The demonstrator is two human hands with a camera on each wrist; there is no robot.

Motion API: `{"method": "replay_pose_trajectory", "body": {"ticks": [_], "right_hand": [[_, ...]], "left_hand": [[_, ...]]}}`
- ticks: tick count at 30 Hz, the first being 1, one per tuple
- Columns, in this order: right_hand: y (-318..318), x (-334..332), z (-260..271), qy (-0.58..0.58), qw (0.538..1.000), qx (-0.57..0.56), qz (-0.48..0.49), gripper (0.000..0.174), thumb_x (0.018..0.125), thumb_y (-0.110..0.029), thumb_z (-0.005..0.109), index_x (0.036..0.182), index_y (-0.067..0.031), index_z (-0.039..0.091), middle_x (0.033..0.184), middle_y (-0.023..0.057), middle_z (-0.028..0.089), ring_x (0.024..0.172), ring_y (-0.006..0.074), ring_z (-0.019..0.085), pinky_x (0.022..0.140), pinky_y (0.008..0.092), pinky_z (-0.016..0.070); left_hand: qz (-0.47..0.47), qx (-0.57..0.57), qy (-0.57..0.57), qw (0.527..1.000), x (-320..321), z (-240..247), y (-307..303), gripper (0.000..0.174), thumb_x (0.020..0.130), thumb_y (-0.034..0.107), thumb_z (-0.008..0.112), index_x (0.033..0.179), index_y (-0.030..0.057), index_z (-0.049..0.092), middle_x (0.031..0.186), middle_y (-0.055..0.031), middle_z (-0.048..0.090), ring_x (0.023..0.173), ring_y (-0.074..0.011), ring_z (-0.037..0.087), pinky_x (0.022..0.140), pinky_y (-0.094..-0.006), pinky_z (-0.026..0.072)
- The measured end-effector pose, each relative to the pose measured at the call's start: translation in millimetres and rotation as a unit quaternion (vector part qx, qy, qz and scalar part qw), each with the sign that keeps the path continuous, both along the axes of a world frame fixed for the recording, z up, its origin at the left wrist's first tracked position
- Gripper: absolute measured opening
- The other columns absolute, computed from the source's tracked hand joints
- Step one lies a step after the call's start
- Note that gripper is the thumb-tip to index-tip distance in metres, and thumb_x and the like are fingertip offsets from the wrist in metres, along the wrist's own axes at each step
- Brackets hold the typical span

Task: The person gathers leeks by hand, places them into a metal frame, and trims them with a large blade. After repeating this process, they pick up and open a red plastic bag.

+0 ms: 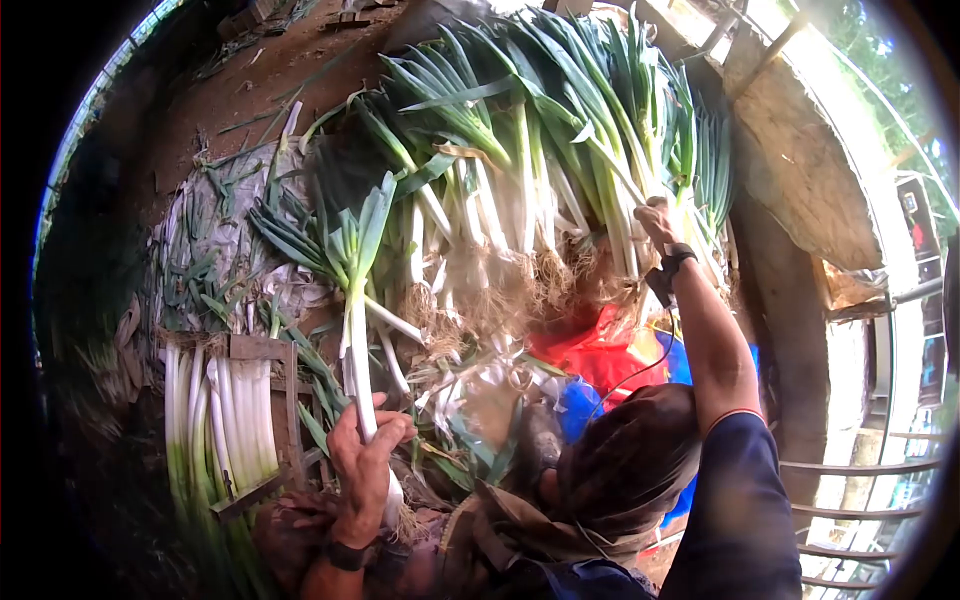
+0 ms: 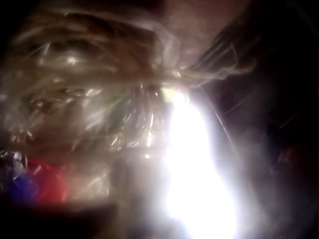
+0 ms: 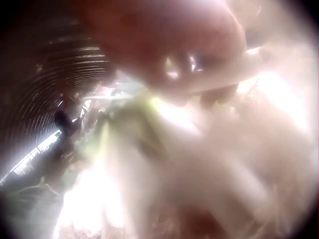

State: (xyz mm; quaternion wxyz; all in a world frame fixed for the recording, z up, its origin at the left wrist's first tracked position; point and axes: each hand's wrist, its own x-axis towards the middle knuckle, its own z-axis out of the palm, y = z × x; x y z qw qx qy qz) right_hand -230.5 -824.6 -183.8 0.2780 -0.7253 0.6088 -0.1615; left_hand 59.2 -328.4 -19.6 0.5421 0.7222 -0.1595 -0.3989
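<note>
My left hand (image 1: pixel 366 462) grips a leek (image 1: pixel 358 335) low on its white shaft. The leek stands nearly upright, its green leaves fanned at the top and its roots showing below the hand. In the left wrist view, pale roots (image 2: pixel 149 79) fill much of the blurred picture. Farther off to the right, my right hand (image 1: pixel 657 225) has its fingers curled round a leek at the near side of a large pile of leeks (image 1: pixel 525 170). A pale leek shaft (image 3: pixel 224 77) runs under the fingers in the glare of the right wrist view.
Trimmed leeks (image 1: pixel 240 410) lie at the left by a wooden frame (image 1: pixel 292 400). Leaf scraps cover a pale sheet (image 1: pixel 225 240) behind them. Red plastic (image 1: pixel 605 345) lies near my knee. A low wall (image 1: pixel 790 300) runs along the right.
</note>
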Motion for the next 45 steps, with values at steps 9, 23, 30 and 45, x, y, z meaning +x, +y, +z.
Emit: {"method": "replay_pose_trajectory", "body": {"ticks": [9,23,30,45], "right_hand": [[40,84,36,-0.073,0.976,0.202,0.046,0.031,0.08,-0.023,0.069,0.097,0.0012,0.059,0.082,0.0101,0.062,0.071,0.0203,0.059,0.066,0.0326,0.0504],[45,111,-13,-0.009,0.985,0.166,0.033,0.044,0.081,-0.039,0.06,0.098,0.0012,0.062,0.09,0.021,0.068,0.083,0.0343,0.065,0.075,0.042,0.0515],[78,146,7,0.113,0.988,-0.082,0.07,0.037,0.081,-0.038,0.062,0.095,-0.0042,0.061,0.105,0.0175,0.055,0.094,0.0328,0.058,0.081,0.0452,0.0471],[67,126,74,-0.306,0.905,0.238,0.175,0.025,0.092,-0.032,0.062,0.106,-0.0107,0.067,0.075,0.0042,0.059,0.068,0.0143,0.057,0.066,0.0293,0.0465]], "left_hand": [[-0.009,0.012,-0.003,1.0,-3,1,1,0.039,0.085,0.005,0.063,0.119,-0.0116,0.052,0.088,-0.0169,0.069,0.076,-0.0217,0.069,0.076,-0.0326,0.0568],[-0.05,0.06,-0.02,0.997,4,3,2,0.041,0.086,0.004,0.062,0.122,-0.0118,0.05,0.089,-0.0168,0.069,0.079,-0.0215,0.068,0.079,-0.0328,0.0561],[-0.049,0.058,-0.002,0.997,3,4,5,0.041,0.086,0.003,0.062,0.122,-0.011,0.049,0.088,-0.0161,0.069,0.079,-0.0205,0.068,0.078,-0.0321,0.0561],[-0.009,0.019,0.049,0.999,4,21,23,0.041,0.086,0.003,0.063,0.121,-0.0136,0.051,0.09,-0.0176,0.07,0.082,-0.0207,0.069,0.077,-0.031,0.0567]]}}
